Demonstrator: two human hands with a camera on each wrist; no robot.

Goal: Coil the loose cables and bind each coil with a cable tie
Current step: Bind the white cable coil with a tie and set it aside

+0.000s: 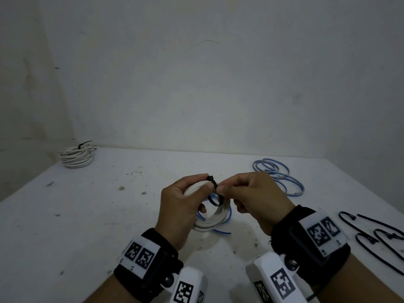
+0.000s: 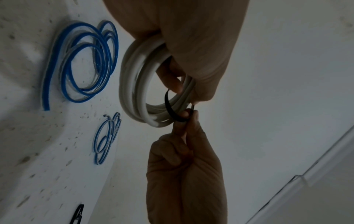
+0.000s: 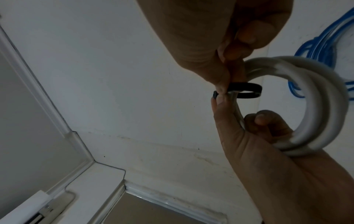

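Both hands meet above the middle of the speckled white table (image 1: 87,215): the left hand (image 1: 183,206) grips a coiled white cable (image 1: 209,224), the right hand (image 1: 251,197) pinches the black plastic cable tie (image 1: 215,196) looped around it. Loose blue cable loops (image 1: 282,176) lie near the far right edge, spare black cable ties (image 1: 376,235) at right.

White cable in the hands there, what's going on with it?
A person is binding a coil of white cable. The left hand holds the coil, and the right hand pinches a black cable tie looped around it. The loop is not yet tight. One white coil lies tied already; blue cable lies loose.
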